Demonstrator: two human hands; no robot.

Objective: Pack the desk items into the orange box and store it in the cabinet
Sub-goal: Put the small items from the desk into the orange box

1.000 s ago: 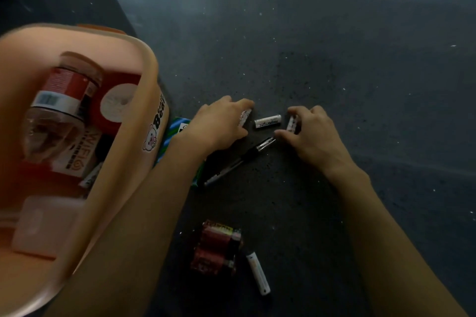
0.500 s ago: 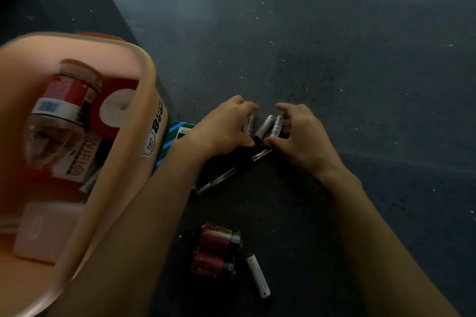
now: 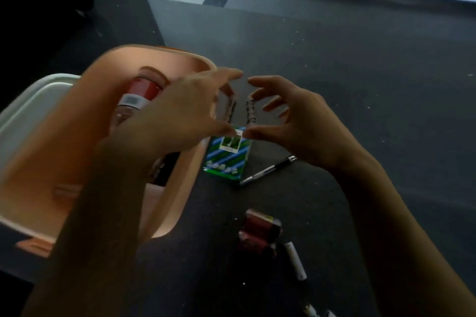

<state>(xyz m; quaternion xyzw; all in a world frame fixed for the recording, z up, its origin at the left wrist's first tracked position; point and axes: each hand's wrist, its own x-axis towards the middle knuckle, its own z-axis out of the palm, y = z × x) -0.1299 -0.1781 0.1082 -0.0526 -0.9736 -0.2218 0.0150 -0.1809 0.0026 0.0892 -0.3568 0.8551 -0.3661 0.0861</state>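
Orange plastic fills the left of what we see: the orange box (image 3: 177, 203) stands open on the dark bench (image 3: 360, 64), with a clear bottle (image 3: 136, 100) with a red label lying inside it and a white lid (image 3: 28, 100) just beyond its left wall. We see both hands raised above the bench, close together over the box's right rim. Our left hand (image 3: 180, 116) and right hand (image 3: 296, 123) curl toward each other, thumbs nearly meeting, fingers spread rather than closed tight. Between them hang two small white batteries (image 3: 249, 110), blurred; one seems pinched at the right hand's fingertips and the other lies against the left hand's fingers, though we cannot tell how firm either grip is. Below the hands, a green and blue striped packet (image 3: 226, 159) lies on the bench just beside the box wall. A black pen (image 3: 268, 170) lies slantwise next to the packet's right edge. Nearer to us, a pair of dark red batteries (image 3: 257, 234) rests on the bench, with a single white battery (image 3: 295, 260) just to their right. At the bottom edge further small pieces show, too dim to name.
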